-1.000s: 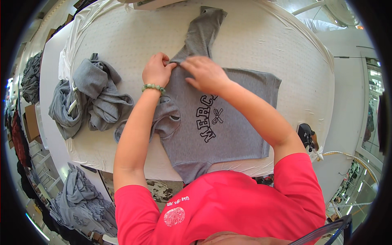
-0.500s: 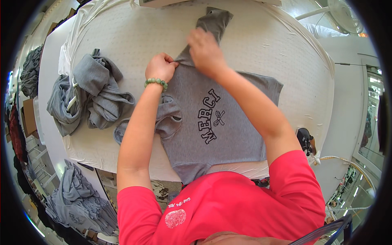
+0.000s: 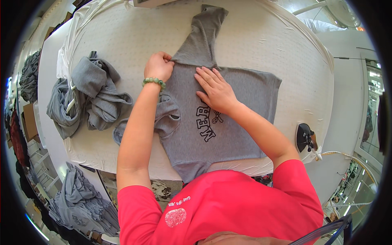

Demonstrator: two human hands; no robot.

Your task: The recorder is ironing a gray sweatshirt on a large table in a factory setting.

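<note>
A grey sweatshirt (image 3: pixel 183 139) lies spread on the padded white table (image 3: pixel 134 32), with black lettering and a small bow on its chest. Its neck end, which looks like a bunched hood, points left, and one sleeve (image 3: pixel 202 36) stretches toward the far edge. At the shoulder by that sleeve, my left hand (image 3: pixel 160 66), with a green bead bracelet on the wrist, pinches the cloth. My right hand (image 3: pixel 216 90) rests flat on the chest just below the sleeve seam, fingers extended, covering part of the print.
A heap of crumpled grey garments (image 3: pixel 92 90) sits on the table's left side. At the right edge stands an iron (image 3: pixel 303 137) with a pale cord or hose. More grey garments (image 3: pixel 79 200) are piled below the table at lower left.
My right hand has come down from the far sleeve onto the chest and now lies flat. The sleeve looks wider and flatter near the shoulder. My left hand keeps its pinch.
</note>
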